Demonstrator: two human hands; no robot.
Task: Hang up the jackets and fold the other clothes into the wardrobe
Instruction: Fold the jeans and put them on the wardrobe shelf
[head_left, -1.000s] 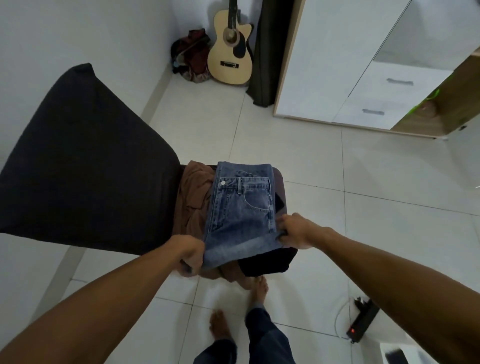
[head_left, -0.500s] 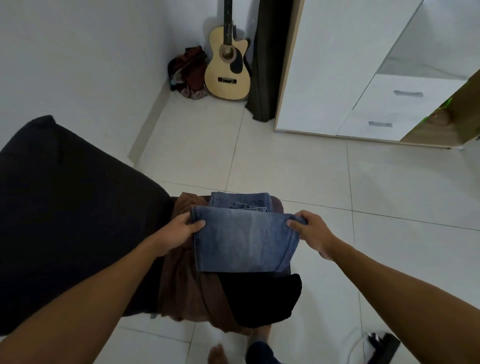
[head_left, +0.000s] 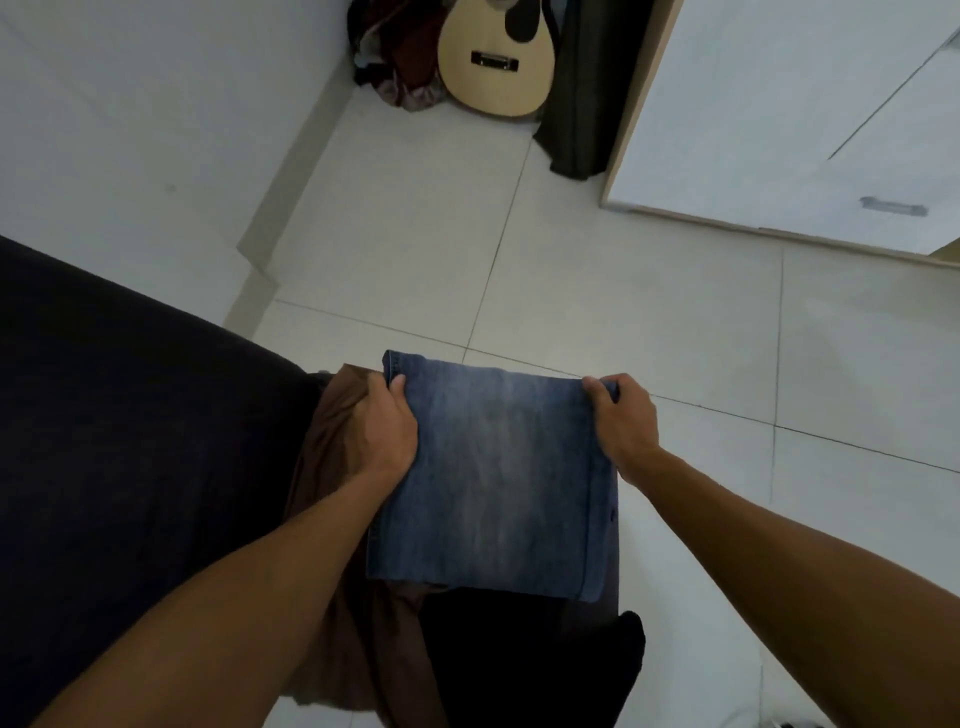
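Both hands, left hand and right hand, pinch the folded jeans at their far corners, fingers clenched, keeping the fold square.

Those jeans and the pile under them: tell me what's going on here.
A person is folding a pair of blue jeans on top of a heap of clothes. The left hand and right hand each pinch a far corner of the folded denim, which lies as a flat rectangle over a brown garment and a black garment. The white wardrobe stands across the tiled floor; the jeans are not in it yet.
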